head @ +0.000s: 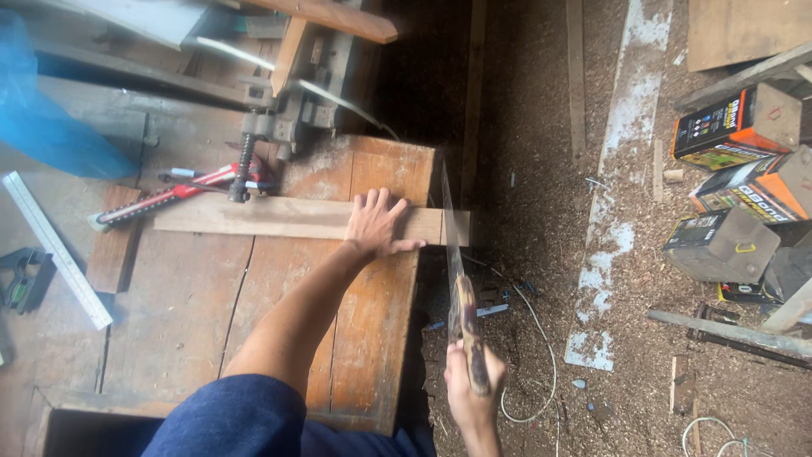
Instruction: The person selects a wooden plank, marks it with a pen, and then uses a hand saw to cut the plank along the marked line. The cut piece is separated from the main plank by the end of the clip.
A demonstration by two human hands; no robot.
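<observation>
Right hand [472,391] grips saw [458,279] handle; left hand [375,224], beyond it, presses flat, steadying plank [254,217] overhanging workbench [194,313].

Worn wooden desk [194,313], planks cracked, orange-brown stain patchy. Floor [541,127] thick with sawdust and wood chips, white paint streaks [630,110] running along it. Cardboard boxes [744,169] stacked at right edge. Blue plastic sheet [38,118] at upper left. White cable [541,338] looping across floor. Daylight soft, even.
</observation>
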